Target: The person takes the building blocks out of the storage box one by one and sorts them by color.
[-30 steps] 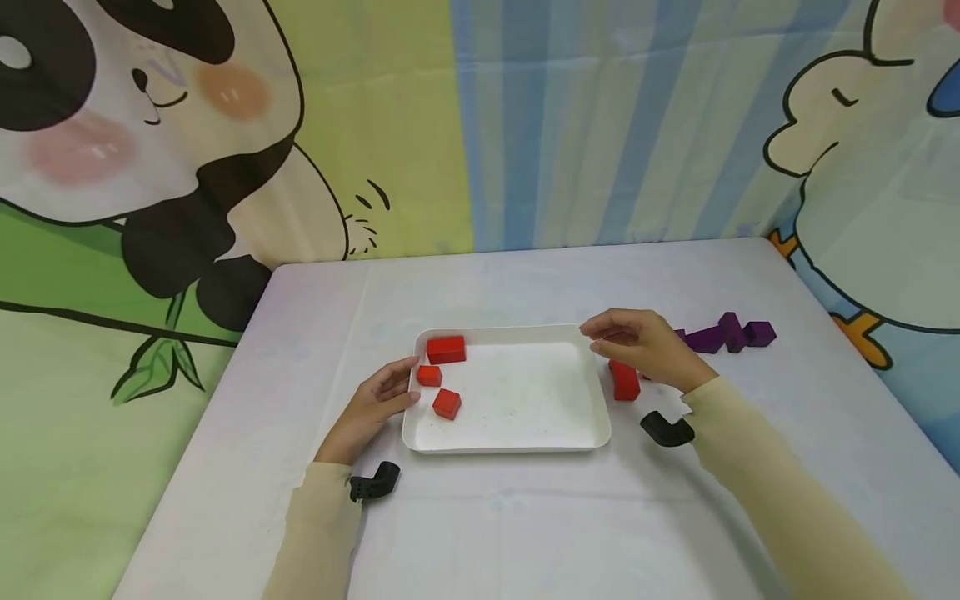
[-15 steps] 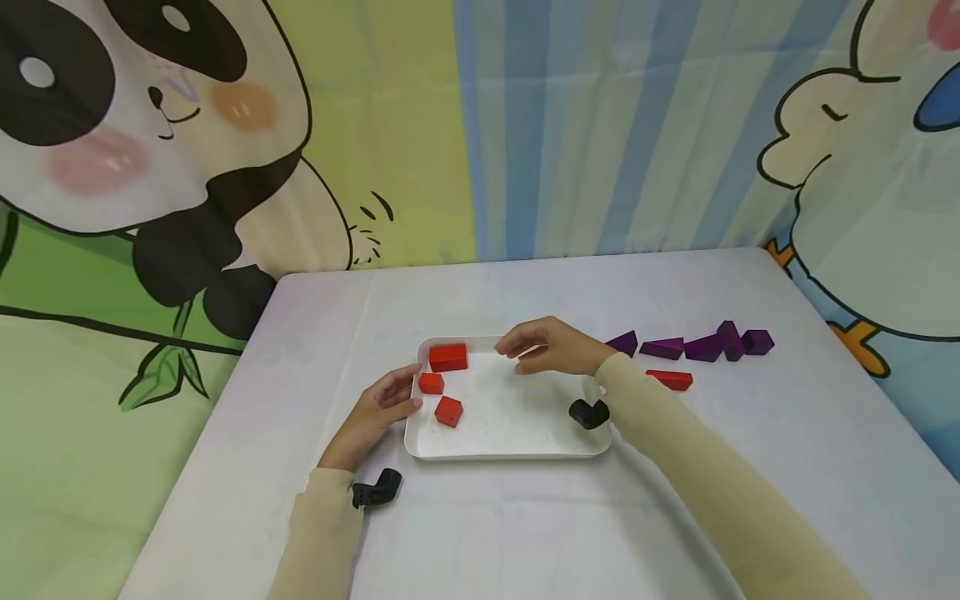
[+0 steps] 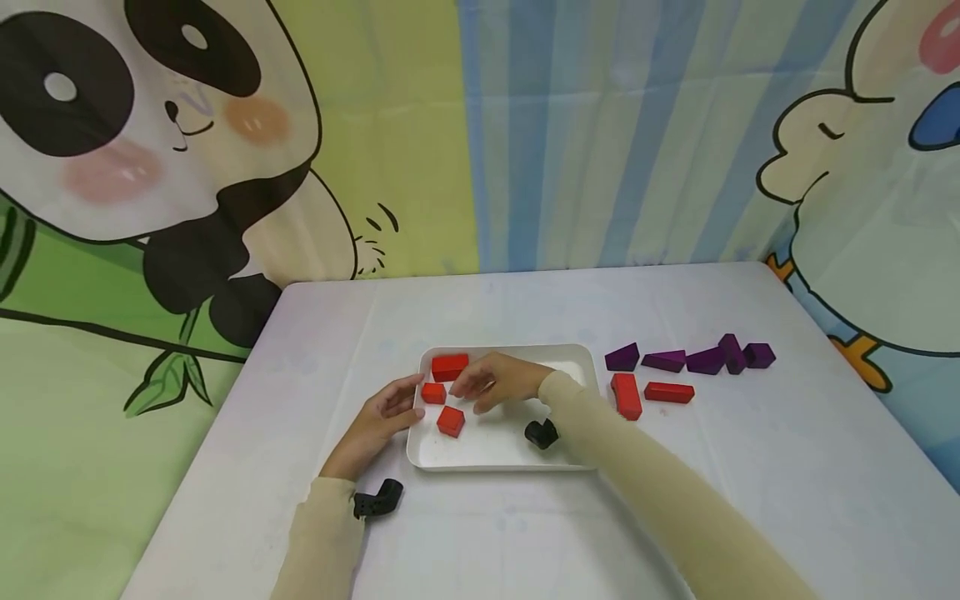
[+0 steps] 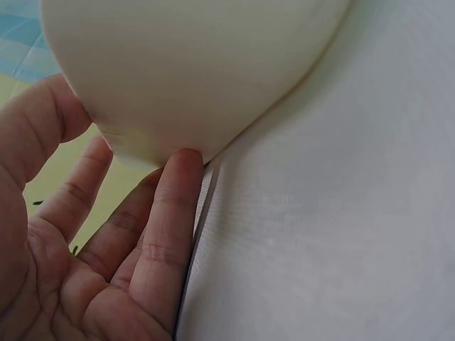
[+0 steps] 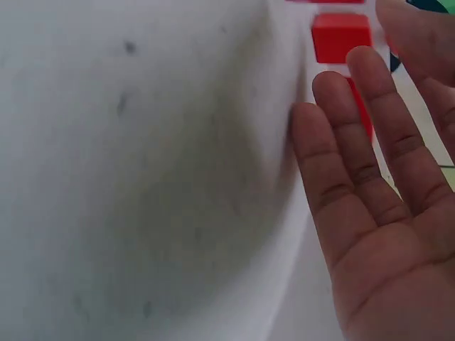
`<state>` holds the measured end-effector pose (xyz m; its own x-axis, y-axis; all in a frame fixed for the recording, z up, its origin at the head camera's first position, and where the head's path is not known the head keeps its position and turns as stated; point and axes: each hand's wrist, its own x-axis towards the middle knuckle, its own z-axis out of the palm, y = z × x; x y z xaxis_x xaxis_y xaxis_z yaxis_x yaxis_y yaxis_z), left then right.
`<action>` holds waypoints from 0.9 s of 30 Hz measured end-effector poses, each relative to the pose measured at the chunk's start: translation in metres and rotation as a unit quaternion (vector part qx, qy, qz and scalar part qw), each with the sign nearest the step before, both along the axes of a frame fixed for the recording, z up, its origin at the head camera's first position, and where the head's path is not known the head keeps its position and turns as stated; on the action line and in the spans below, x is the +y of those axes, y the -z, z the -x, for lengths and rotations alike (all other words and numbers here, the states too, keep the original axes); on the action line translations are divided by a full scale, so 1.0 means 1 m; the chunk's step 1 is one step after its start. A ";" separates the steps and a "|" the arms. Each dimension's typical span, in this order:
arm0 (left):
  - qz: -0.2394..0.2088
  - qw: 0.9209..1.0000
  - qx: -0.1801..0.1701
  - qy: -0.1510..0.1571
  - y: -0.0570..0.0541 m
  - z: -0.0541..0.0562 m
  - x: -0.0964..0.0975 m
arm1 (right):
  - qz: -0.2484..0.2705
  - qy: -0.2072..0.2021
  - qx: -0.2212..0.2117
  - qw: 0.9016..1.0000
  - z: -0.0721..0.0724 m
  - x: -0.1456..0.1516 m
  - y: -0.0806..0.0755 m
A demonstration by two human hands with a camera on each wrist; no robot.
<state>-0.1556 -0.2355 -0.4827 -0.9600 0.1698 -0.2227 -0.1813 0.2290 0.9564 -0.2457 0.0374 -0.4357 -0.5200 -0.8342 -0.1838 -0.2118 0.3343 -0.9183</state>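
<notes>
A shallow white tray [image 3: 510,454] lies on the table with red blocks at its left end: a longer block [image 3: 450,367], a small block [image 3: 433,393] and a cube [image 3: 451,422]. At the tray's left edge, my left hand [image 3: 378,425] touches the side with fingertips and thumb; the left wrist view shows these fingers [image 4: 181,192] against the outer wall. Over the tray, my right hand [image 3: 504,382] reaches toward the red blocks, its fingertips just right of them. Its palm holds nothing, and its fingers are extended in the right wrist view, near a red block [image 5: 341,37].
Right of the tray lie two more red blocks, one upright in view [image 3: 626,396] and one lengthwise [image 3: 669,392]. Behind them runs a row of several purple blocks [image 3: 705,361]. A cartoon-printed cloth [image 3: 585,133] hangs behind the table [image 3: 480,533].
My right hand has moved left from the tray's right edge to beside the red blocks, uncovering the red and purple blocks at right. The left hand stays at the tray edge.
</notes>
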 end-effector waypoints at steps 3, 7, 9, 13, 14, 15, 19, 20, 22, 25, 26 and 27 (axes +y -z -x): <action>-0.003 1.000 0.000 0.001 0.001 -0.001 0.000 | -0.009 -0.010 0.010 1.000 -0.005 -0.009 0.003; -0.010 1.000 0.003 0.003 0.001 -0.001 -0.001 | -0.025 -0.016 0.024 0.999 -0.010 -0.018 0.004; -0.011 1.000 0.003 0.003 0.001 -0.001 -0.001 | -0.036 -0.015 0.033 0.999 -0.011 -0.021 0.003; -0.013 1.000 0.001 0.004 0.000 -0.001 -0.001 | -0.051 -0.006 0.041 0.998 -0.012 -0.025 0.003; -0.013 1.000 0.001 0.005 0.000 -0.001 -0.001 | -0.053 -0.005 0.042 0.998 -0.012 -0.025 0.003; -0.013 1.000 0.001 0.005 0.000 -0.001 -0.001 | -0.054 -0.003 0.042 0.998 -0.013 -0.025 0.003; -0.011 1.000 0.004 0.007 0.000 -0.001 0.000 | -0.055 0.006 0.035 0.998 -0.012 -0.022 0.003; -0.009 1.000 0.005 0.008 -0.001 -0.001 -0.001 | -0.055 0.008 0.032 0.998 -0.012 -0.021 0.002; -0.006 1.000 0.005 0.008 -0.001 -0.001 0.000 | -0.049 0.010 0.027 0.998 -0.012 -0.017 0.002; -0.002 1.000 -0.001 -0.002 -0.002 -0.002 0.001 | -0.033 0.012 0.018 0.999 -0.011 -0.010 -0.001; -0.001 1.000 -0.002 -0.003 -0.003 -0.001 0.001 | -0.025 0.014 0.013 1.000 -0.011 -0.006 -0.002; 0.000 1.000 -0.003 -0.004 -0.003 -0.001 0.002 | -0.017 0.016 0.008 1.000 -0.010 -0.003 -0.003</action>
<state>-0.1542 -0.2337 -0.4797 -0.9601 0.1622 -0.2278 -0.1883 0.2271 0.9555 -0.2354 0.0346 -0.4323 -0.5500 -0.8102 -0.2027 -0.2155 0.3721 -0.9028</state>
